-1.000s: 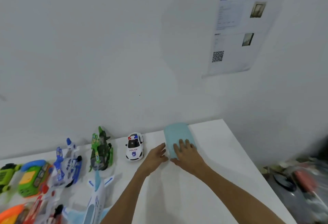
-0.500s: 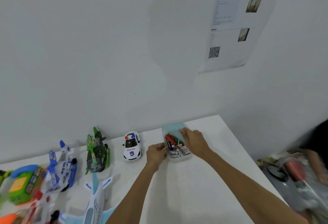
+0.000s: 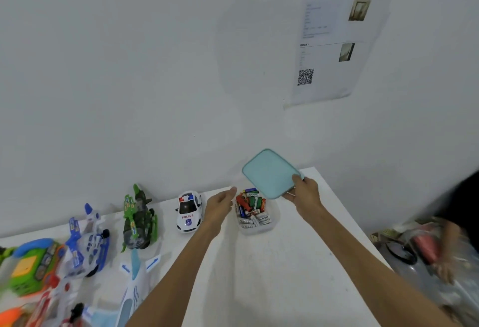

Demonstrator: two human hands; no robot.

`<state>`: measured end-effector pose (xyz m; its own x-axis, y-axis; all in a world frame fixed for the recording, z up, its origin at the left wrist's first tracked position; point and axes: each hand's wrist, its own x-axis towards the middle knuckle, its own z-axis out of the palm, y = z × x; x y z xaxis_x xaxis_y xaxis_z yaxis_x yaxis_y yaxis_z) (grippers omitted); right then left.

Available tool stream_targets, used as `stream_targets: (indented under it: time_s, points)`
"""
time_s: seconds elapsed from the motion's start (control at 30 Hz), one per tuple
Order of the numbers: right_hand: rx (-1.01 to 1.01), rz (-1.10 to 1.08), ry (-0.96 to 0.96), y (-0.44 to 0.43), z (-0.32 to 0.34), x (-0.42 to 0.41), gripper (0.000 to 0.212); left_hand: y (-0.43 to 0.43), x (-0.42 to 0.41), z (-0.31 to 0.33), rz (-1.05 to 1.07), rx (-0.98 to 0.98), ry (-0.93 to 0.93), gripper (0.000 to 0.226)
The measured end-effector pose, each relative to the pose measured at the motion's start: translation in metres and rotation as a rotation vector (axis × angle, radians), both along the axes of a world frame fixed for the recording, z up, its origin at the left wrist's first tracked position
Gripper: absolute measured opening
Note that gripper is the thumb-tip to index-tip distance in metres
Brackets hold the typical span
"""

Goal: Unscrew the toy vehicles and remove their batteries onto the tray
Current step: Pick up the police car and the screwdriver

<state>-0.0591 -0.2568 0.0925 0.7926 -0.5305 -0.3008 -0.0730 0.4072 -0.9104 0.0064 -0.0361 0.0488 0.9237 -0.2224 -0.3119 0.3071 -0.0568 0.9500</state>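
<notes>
A clear plastic tray (image 3: 272, 225) holding several batteries (image 3: 252, 206) stands near the table's back edge. My right hand (image 3: 304, 192) grips the tray's teal lid (image 3: 270, 172) by its near corner and holds it tilted above and to the right of the tray. My left hand (image 3: 220, 203) hovers just left of the tray with relaxed fingers, holding nothing. Toy vehicles line the left: a white police car (image 3: 189, 211), a green and black vehicle (image 3: 138, 219), a blue and white one (image 3: 86, 243), a white and blue plane (image 3: 134, 287), a green and orange toy (image 3: 33, 264).
The white table (image 3: 285, 275) ends on the right, where another person's hand (image 3: 445, 272) moves among cluttered items in a plastic bag. A wall with a printed sheet (image 3: 334, 41) rises right behind the table. More toys lie at the bottom left corner.
My right hand lifted the teal lid off the tray and raised it to the right, uncovering the batteries. My left hand let go of the tray's side and opened.
</notes>
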Motion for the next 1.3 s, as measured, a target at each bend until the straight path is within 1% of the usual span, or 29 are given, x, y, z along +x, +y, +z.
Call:
stream_targets:
  time_s: [0.03, 0.07, 0.13, 0.17, 0.23, 0.3, 0.37, 0.43, 0.47, 0.53, 0.6, 0.67, 0.73, 0.8, 0.83, 0.9, 1.0, 1.03, 1.13, 1.17, 1.23, 1.3]
  points:
    - [0.072, 0.036, -0.012, 0.008, 0.000, -0.002, 0.020, 0.000, 0.003, 0.003, 0.001, 0.039, -0.021, 0.053]
    - [0.124, 0.074, -0.008, 0.015, 0.000, -0.002, 0.019, 0.000, 0.006, 0.005, 0.008, 0.037, -0.023, 0.054]
    - [0.180, 0.147, 0.028, 0.025, -0.004, -0.003, 0.020, 0.002, 0.007, 0.010, 0.009, -0.078, 0.048, 0.048]
    - [0.175, 0.189, 0.054, 0.028, -0.006, -0.004, 0.021, 0.004, 0.006, 0.013, 0.017, -0.147, 0.094, 0.045]
    - [0.109, 0.302, 0.129, 0.031, -0.011, -0.008, 0.020, 0.010, 0.002, 0.016, 0.054, -0.221, 0.133, 0.046]
    - [0.026, 0.411, 0.198, 0.029, -0.014, -0.013, 0.021, 0.016, -0.003, 0.016, 0.078, -0.222, 0.131, 0.052]
    - [-0.091, 0.475, 0.259, 0.026, -0.015, -0.017, 0.027, 0.019, -0.010, 0.017, 0.057, -0.205, 0.135, 0.060]
    - [-0.269, 0.484, 0.279, 0.021, -0.015, -0.019, 0.033, 0.018, -0.019, 0.016, -0.005, -0.184, 0.145, 0.069]
    - [-0.334, 0.470, 0.269, 0.019, -0.015, -0.020, 0.032, 0.017, -0.024, 0.015, -0.057, -0.163, 0.153, 0.074]
    - [-0.365, 0.487, 0.301, 0.011, -0.016, -0.023, 0.026, 0.013, -0.035, 0.014, -0.162, -0.094, 0.156, 0.078]
    - [-0.361, 0.609, 0.445, -0.001, -0.015, -0.033, 0.030, 0.011, -0.050, 0.013, -0.218, -0.005, 0.147, 0.068]
    - [-0.424, 0.794, 0.648, -0.017, -0.017, -0.046, 0.039, 0.010, -0.069, 0.008, -0.255, 0.079, 0.172, 0.050]
    - [-0.442, 0.900, 0.757, -0.027, -0.024, -0.059, 0.041, 0.007, -0.085, -0.001, -0.287, 0.176, 0.214, 0.032]
    - [-0.444, 0.904, 0.781, -0.028, -0.032, -0.068, 0.039, 0.004, -0.093, -0.015, -0.284, 0.263, 0.237, 0.019]
    - [-0.459, 0.905, 0.792, -0.025, -0.035, -0.072, 0.037, 0.003, -0.094, -0.021, -0.275, 0.289, 0.242, 0.016]
    - [-0.507, 0.880, 0.811, -0.016, -0.042, -0.076, 0.034, 0.002, -0.092, -0.032, -0.257, 0.339, 0.239, 0.016]
    - [-0.623, 0.750, 0.781, -0.006, -0.055, -0.073, 0.030, 0.004, -0.087, -0.038, -0.194, 0.403, 0.187, 0.016]
    - [-0.692, 0.735, 0.783, -0.004, -0.058, -0.071, 0.028, 0.004, -0.085, -0.038, -0.180, 0.409, 0.172, 0.015]
    - [-0.983, 0.744, 0.834, 0.004, -0.057, -0.069, 0.023, 0.010, -0.081, -0.039, -0.141, 0.374, 0.145, 0.013]
    - [-1.045, 0.713, 0.828, 0.007, -0.055, -0.071, 0.023, 0.013, -0.080, -0.041, -0.122, 0.357, 0.147, 0.013]
    - [-1.205, 0.669, 0.804, 0.014, -0.050, -0.071, 0.017, 0.024, -0.077, -0.043, -0.076, 0.332, 0.154, 0.015]
    - [-1.387, 0.615, 0.772, 0.023, -0.046, -0.067, 0.021, 0.036, -0.070, -0.043, -0.038, 0.331, 0.132, 0.012]
